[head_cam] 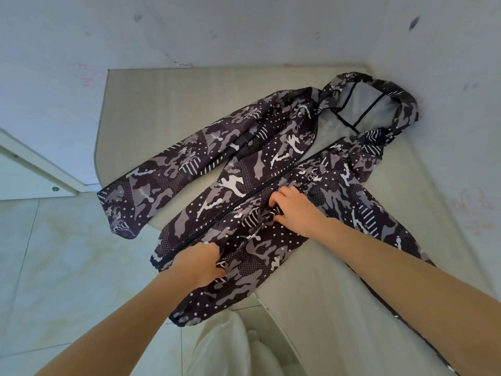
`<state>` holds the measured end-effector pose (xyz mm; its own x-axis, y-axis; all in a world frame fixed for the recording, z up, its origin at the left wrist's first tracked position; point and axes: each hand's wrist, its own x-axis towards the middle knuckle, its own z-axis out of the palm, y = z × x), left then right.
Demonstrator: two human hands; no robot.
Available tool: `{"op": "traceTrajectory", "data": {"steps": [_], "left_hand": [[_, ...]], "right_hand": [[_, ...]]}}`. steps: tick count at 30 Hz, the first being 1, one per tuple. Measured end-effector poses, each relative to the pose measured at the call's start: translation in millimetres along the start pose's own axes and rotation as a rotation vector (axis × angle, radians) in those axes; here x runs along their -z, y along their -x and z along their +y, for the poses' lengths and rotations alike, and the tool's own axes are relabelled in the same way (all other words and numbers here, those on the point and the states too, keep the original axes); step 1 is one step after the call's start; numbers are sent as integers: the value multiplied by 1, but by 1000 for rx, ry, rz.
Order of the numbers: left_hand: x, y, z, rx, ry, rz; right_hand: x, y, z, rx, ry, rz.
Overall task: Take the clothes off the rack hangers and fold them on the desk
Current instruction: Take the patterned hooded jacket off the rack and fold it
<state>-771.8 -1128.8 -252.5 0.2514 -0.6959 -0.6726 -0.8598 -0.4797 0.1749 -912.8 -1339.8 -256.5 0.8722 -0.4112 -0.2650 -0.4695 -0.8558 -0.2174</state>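
A dark camouflage hooded jacket (pixel 244 169) lies front-up on the pale desk (pixel 162 104), zipper mostly closed, hood (pixel 379 104) toward the far right corner. One sleeve (pixel 151 185) stretches left past the desk's edge; the other runs under my right forearm toward the lower right. The hem hangs over the near edge. My left hand (pixel 200 263) grips a bunch of fabric near the bottom of the zipper. My right hand (pixel 295 207) pinches a fold of fabric at mid-body, just right of the zipper.
The desk stands in a corner between scuffed white walls (pixel 244 31). Tiled floor (pixel 67 267) lies to the left and below. A white board or frame (pixel 40 169) leans at the left. My pale trousers (pixel 238 348) show at the bottom.
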Motion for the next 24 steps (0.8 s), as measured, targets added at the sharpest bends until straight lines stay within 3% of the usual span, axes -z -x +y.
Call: {"op": "traceTrajectory", "data": {"steps": [5, 9, 13, 15, 19, 24], "left_hand": [[27, -4, 39, -2, -141, 166], [44, -28, 72, -23, -40, 297], [52, -57, 102, -57, 42, 366], [50, -73, 112, -75, 225, 345], [46, -98, 126, -131, 590, 301], [56, -114, 140, -287, 549, 366]], "right_hand": [[25, 19, 26, -53, -205, 246], [43, 50, 71, -304, -127, 340], [33, 87, 127, -702, -163, 219], [24, 100, 144, -820, -304, 102], [13, 114, 161, -915, -608, 32], [4, 110, 179, -941, -515, -29]]}}
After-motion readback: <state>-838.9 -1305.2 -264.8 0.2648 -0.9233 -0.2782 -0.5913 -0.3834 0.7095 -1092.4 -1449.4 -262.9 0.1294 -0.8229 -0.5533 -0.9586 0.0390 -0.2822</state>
